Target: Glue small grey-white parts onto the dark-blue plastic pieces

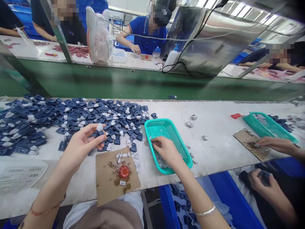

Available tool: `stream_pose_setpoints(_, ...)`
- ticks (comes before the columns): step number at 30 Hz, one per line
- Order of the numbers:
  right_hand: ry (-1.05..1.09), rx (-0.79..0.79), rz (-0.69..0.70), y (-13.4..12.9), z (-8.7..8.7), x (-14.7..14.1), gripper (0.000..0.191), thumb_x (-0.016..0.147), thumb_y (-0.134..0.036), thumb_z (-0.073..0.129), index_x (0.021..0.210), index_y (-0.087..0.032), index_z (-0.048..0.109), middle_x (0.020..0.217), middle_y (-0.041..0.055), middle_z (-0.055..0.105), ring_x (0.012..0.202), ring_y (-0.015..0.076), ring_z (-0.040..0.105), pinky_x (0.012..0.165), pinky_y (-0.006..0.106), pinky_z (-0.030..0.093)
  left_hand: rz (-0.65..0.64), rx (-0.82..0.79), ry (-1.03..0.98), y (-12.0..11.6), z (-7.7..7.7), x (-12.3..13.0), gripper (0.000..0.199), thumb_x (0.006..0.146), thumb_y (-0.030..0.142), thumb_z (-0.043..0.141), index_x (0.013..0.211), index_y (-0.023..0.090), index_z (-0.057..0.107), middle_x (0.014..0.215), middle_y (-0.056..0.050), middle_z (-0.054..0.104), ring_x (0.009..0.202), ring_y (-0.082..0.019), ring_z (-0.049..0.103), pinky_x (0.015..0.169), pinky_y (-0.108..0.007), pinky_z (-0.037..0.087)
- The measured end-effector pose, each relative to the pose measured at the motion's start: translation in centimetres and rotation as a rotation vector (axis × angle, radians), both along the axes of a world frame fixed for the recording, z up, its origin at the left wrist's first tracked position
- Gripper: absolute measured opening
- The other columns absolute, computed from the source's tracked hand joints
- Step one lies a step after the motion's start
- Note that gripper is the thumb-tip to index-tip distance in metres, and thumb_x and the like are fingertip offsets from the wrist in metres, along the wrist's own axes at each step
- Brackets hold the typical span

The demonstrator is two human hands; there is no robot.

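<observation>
My left hand (82, 143) pinches a dark blue plastic piece with a whitish knob (99, 128) on top, in front of a big pile of similar blue pieces (114, 114). My right hand (166, 149) reaches over the teal basket (182, 149); its fingertips are pressed together inside the left wall, and what they hold is hidden. Small grey parts (162, 163) lie in the bottom of that basket. Between my hands is a wet-stained cardboard sheet (105, 181), carrying a round red cap (124, 171) and several small grey-white parts (122, 156).
A white sheet of paper (21, 175) lies at the left. To the right, a co-worker's hand (274, 143) touches another cardboard piece (247, 146) beside a second teal basket (269, 127). Below the table edge stands a blue bin (221, 197). Other people work across the green conveyor (133, 84).
</observation>
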State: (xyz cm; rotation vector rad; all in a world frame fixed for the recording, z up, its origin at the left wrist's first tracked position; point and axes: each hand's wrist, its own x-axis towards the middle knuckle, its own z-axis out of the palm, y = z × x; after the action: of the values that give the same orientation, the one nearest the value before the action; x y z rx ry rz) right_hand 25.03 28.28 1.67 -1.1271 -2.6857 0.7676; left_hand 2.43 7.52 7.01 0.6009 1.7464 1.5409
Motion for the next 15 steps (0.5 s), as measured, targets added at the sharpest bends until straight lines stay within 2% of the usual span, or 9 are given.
stream_pose_setpoints(8, -0.034, 0.056, 0.068, 0.2, 0.3, 0.1, 0.02, 0.08, -0.018, 0.059, 0.096, -0.016, 0.07, 0.088, 0.0076, 0.07, 0.08, 0.0198, 0.065, 0.071, 0.029, 0.05, 0.053, -0.118, -0.046, -6.0, -3.2, 0.6, 0.041, 0.07, 0.041, 0.076, 0.107, 0.026, 0.065, 0.097, -0.003, 0.064, 0.06, -0.014, 0.058, 0.055, -0.027, 0.052)
stream_pose_setpoints(12, -0.046, 0.101, 0.083, 0.4, 0.0, -0.2, 0.016, 0.081, -0.017, 0.058, 0.092, -0.017, 0.07, 0.085, 0.0063, 0.067, 0.08, 0.0195, 0.063, 0.071, 0.029, 0.049, 0.102, -0.152, -0.054, -7.6, -4.1, 0.7, 0.044, 0.068, 0.045, 0.076, 0.107, 0.026, 0.066, 0.096, -0.003, 0.066, 0.062, -0.016, 0.059, 0.056, -0.029, 0.052)
stream_pose_setpoints(15, -0.047, 0.123, 0.077, 1.0, 0.1, 0.0, 0.017, 0.083, -0.018, 0.056, 0.091, -0.017, 0.071, 0.086, 0.0073, 0.065, 0.08, 0.0201, 0.062, 0.071, 0.031, 0.048, 0.135, -0.152, -0.079, -8.0, -4.1, 1.1, 0.045, 0.068, 0.044, 0.076, 0.108, 0.026, 0.064, 0.096, -0.003, 0.066, 0.061, -0.016, 0.058, 0.057, -0.029, 0.052)
